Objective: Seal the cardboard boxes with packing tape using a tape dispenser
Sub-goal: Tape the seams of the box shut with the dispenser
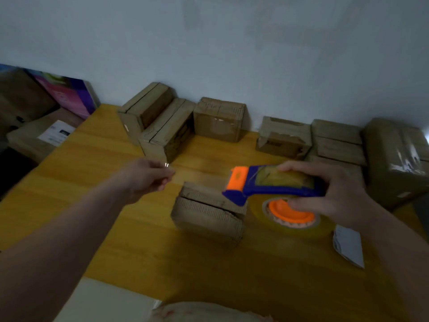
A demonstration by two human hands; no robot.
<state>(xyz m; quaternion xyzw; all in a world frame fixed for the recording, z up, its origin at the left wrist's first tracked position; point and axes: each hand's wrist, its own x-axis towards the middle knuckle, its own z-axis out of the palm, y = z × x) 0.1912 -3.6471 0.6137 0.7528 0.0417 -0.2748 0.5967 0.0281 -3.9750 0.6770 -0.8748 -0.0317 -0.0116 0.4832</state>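
Yellow wooden worktop [97, 205], dim light, pale wall behind.

Right hand [336, 194] grips the tape dispenser [274, 189], which has a blue body and an orange front guard. The fingers wrap over the top and the thumb presses on the orange hub of the clear tape roll [301, 225]. The dispenser is held low, with its front end over the right top edge of a small cardboard box [209, 214]. Whether it touches the box cannot be told.

That box sits mid-worktop, flaps down, with a dark seam running across the top.

Left hand [148, 177] is raised to the left of the box, well clear of it. Its fingers are curled and its fingertips pinched together on the end of a tape strip [204, 174]. The strip is faint and glossy, running from the fingertips to the dispenser's orange guard, with a small glint at the pinch.

A row of cardboard boxes [219, 119] stands along the wall, some under shiny tape. The larger ones are stacked at the far right [394, 159].

A white slip of paper [348, 247] lies near the right edge, just beside the tape roll. A pale sheet [104, 303] lies at the near edge.

Off the worktop to the left are a colourful printed carton [69, 94] and a brown carton with a white label [55, 133].
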